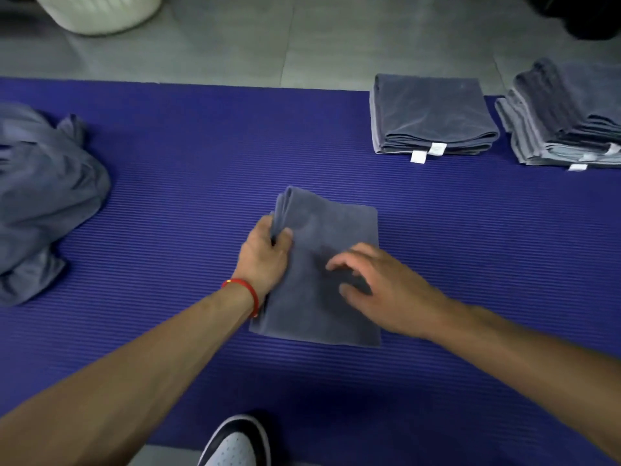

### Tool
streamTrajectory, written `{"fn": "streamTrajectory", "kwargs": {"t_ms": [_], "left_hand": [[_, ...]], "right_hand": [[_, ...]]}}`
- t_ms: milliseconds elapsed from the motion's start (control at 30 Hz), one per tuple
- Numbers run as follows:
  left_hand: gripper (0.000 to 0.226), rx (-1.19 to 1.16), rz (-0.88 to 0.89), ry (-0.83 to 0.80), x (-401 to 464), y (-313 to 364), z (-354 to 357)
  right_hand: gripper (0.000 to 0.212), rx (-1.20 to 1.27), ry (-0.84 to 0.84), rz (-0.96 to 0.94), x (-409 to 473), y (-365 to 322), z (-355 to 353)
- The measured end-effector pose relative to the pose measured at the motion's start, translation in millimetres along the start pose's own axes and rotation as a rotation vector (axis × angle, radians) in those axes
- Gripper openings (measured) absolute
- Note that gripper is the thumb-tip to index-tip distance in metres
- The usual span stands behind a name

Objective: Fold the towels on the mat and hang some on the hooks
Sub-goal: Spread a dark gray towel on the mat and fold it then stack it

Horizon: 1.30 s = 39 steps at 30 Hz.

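A grey towel (331, 230), folded into a rectangle, lies in the middle of the ribbed blue mat (188, 156). My left hand (265, 253), with a red band at the wrist, pinches the stacked layers along the towel's left edge. Over the towel's lower right part hovers my right hand (379, 287), fingers spread and relaxed, holding nothing. A heap of unfolded grey towels (43, 193) sits at the mat's left end. Two stacks of folded towels stand at the far right: one (431, 112) neat, the other (564, 116) taller and partly cut off by the frame.
Beyond the mat is grey tiled floor (268, 38). A white ribbed basket (100, 11) stands at the top left and a dark object (591, 15) at the top right. My shoe (235, 442) shows at the mat's near edge. No hooks are in view.
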<state>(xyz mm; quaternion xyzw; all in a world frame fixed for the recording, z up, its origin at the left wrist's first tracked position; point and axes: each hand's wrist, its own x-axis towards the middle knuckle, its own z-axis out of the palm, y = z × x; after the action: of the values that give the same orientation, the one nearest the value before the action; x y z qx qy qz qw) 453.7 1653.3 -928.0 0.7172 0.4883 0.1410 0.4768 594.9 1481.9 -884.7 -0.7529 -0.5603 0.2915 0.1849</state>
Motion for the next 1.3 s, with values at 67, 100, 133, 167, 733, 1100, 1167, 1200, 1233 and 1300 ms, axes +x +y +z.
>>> {"fn": "streamTrajectory", "kwargs": {"t_ms": [67, 100, 133, 167, 733, 1100, 1167, 1200, 1233, 1300], "left_hand": [[0.022, 0.111, -0.009, -0.017, 11.8, -16.8, -12.5], [0.024, 0.152, 0.003, -0.034, 15.1, -23.8, -14.9], [0.026, 0.188, 0.026, -0.043, 17.4, -29.4, -15.0], [0.026, 0.206, 0.053, -0.043, 18.1, -33.7, -13.3], [0.04, 0.344, 0.038, 0.09, 37.3, -43.0, -6.0], [0.082, 1.012, 0.473, -0.604, 116.5, 23.6, -2.5], [0.071, 1.091, 0.464, -0.648, 122.1, 37.9, 2.9], [0.066, 1.121, 0.435, -0.667, 121.5, 43.5, 6.6], [0.061, 1.146, 0.396, -0.684, 120.8, 47.8, 9.4], [0.048, 1.134, 0.268, -0.719, 119.9, 51.7, 6.5]], "right_hand": [[0.049, -0.264, -0.172, -0.045, -4.6, 16.1, 16.2], [0.054, -0.347, -0.25, -0.047, -8.0, 21.9, 23.1], [0.057, -0.393, -0.304, -0.042, -11.4, 25.1, 27.6], [0.058, -0.413, -0.33, -0.039, -14.1, 27.8, 31.1], [0.067, -0.609, -0.205, 0.101, 38.2, 58.7, 28.2], [0.047, 0.037, -0.012, 0.663, -25.9, 31.7, 71.0], [0.038, 0.124, 0.038, 0.617, -22.9, 28.1, 71.8], [0.033, 0.151, 0.062, 0.607, -21.3, 26.7, 69.1], [0.029, 0.189, 0.081, 0.609, -19.5, 24.9, 64.4], [0.025, 0.28, 0.112, 0.628, -19.2, 23.6, 54.9]]}}
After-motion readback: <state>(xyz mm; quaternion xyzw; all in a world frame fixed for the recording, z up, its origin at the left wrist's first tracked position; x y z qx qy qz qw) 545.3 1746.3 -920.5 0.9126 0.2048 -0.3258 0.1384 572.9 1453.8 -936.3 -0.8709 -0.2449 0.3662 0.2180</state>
